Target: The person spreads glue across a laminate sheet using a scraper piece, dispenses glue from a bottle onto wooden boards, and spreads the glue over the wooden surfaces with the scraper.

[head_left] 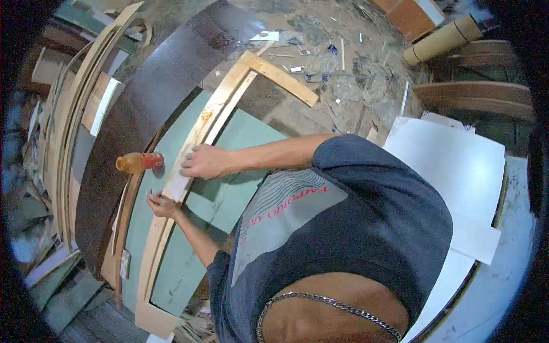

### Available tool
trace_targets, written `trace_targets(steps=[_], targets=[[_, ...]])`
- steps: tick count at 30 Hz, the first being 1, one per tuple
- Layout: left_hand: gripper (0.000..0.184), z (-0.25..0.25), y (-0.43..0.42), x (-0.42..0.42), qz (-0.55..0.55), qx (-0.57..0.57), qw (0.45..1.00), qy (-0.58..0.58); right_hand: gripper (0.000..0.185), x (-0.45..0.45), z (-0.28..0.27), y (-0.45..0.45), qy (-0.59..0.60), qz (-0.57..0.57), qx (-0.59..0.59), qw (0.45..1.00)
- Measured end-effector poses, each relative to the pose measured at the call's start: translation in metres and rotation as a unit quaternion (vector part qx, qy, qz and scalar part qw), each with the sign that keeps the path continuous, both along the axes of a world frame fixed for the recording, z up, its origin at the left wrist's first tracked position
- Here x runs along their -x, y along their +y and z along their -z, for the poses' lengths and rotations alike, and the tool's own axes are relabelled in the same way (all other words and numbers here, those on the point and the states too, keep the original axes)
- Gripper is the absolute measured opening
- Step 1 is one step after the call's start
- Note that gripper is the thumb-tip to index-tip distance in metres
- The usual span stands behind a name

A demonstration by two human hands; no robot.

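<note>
Right hand [206,162], half-curled, on curved pale wooden frame [213,108]; left hand [162,205], loosely curled, at its edge near red-labelled amber bottle [139,162]; can't tell either's hold.

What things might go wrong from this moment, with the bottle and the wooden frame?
The bottle is close to both the left hand and the right hand, so an elbow or sleeve may knock it.
The wooden frame could give splinters to these bare hands.
The amber smear on the frame, if wet, might stick to fingers.
</note>
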State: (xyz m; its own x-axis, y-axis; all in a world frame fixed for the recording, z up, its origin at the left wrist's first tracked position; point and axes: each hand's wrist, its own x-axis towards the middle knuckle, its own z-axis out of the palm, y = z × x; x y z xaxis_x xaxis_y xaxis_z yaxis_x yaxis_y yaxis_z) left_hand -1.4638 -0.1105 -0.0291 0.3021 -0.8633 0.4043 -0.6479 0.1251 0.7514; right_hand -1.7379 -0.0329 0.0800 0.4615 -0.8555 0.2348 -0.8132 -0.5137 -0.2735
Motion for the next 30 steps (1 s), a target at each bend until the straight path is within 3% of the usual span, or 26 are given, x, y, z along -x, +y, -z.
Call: trace_targets(steps=[1,2,4,6,8,9,10,12,13,14,15,16,18,20,21,22,23,24,26,30], targets=[[0.041,-0.002,0.002,0.001,0.006,0.009,1.0,0.012,0.024,0.003,-0.011,0.004,-0.093,0.017,0.074,0.993],[0.042,-0.005,0.003,0.003,0.01,0.019,0.999,0.026,0.024,0.016,-0.021,0.007,-0.095,0.022,0.075,0.992],[0.043,0.001,-0.001,-0.006,0.022,0.005,0.999,0.029,0.032,0.066,-0.049,0.022,-0.332,0.159,0.027,0.93],[0.043,0.009,-0.008,-0.014,0.039,-0.002,0.999,0.024,0.042,0.135,-0.053,0.038,-0.443,0.198,-0.013,0.874],[0.045,-0.014,0.004,0.004,0.027,0.015,0.999,0.014,0.035,0.211,-0.043,0.07,-0.456,0.251,0.068,0.851],[0.047,-0.025,0.014,0.015,0.014,0.029,0.999,0.005,0.032,0.242,-0.029,0.084,-0.423,0.383,0.063,0.819],[0.047,-0.027,0.022,0.027,0.013,0.033,0.999,0.001,0.029,0.277,-0.023,0.105,-0.54,0.381,-0.009,0.751],[0.048,-0.022,0.037,0.055,0.034,0.073,0.992,0.097,0.029,0.333,-0.001,0.136,-0.593,0.408,0.023,0.694],[0.048,-0.02,0.045,0.068,0.059,0.16,0.981,-0.089,0.031,0.359,0.019,0.147,-0.612,0.423,0.022,0.668],[0.049,-0.025,0.067,0.109,0.07,0.102,0.992,0.022,0.031,0.383,0.04,0.154,-0.617,0.419,0.016,0.666],[0.049,-0.039,0.091,0.153,0.1,0.043,0.993,0.038,0.03,0.406,0.06,0.158,-0.623,0.436,-0.025,0.649],[0.042,-0.012,0.103,0.168,0.193,0.049,0.98,0.022,0.03,0.422,0.073,0.159,-0.628,0.452,-0.067,0.63],[0.032,-0.003,0.144,0.238,0.298,-0.028,0.951,0.071,0.027,0.434,0.08,0.146,-0.65,0.427,-0.075,0.624],[0.031,-0.004,0.184,0.306,0.304,-0.198,0.916,0.171,0.022,0.445,0.107,0.128,-0.612,0.418,-0.093,0.665],[0.033,-0.001,0.197,0.331,0.315,-0.265,0.885,0.219,0.027,0.458,0.142,0.115,-0.533,0.427,-0.09,0.725],[0.037,0.009,0.206,0.351,0.306,-0.327,0.857,0.256,0.027,0.464,0.153,0.104,-0.542,0.42,-0.093,0.722],[0.046,0.012,0.215,0.37,0.317,-0.363,0.82,0.309,0.028,0.465,0.161,0.089,-0.578,0.388,-0.13,0.706],[0.046,0.015,0.22,0.387,0.311,-0.363,0.825,0.301,0.03,0.464,0.167,0.076,-0.613,0.355,-0.167,0.686],[0.057,0.02,0.232,0.409,0.274,-0.429,0.76,0.403,0.029,0.463,0.167,0.054,-0.639,0.316,-0.152,0.685],[0.065,0.003,0.243,0.447,0.209,-0.469,0.774,0.371,0.027,0.465,0.15,0.021,-0.644,0.261,-0.165,0.7]])
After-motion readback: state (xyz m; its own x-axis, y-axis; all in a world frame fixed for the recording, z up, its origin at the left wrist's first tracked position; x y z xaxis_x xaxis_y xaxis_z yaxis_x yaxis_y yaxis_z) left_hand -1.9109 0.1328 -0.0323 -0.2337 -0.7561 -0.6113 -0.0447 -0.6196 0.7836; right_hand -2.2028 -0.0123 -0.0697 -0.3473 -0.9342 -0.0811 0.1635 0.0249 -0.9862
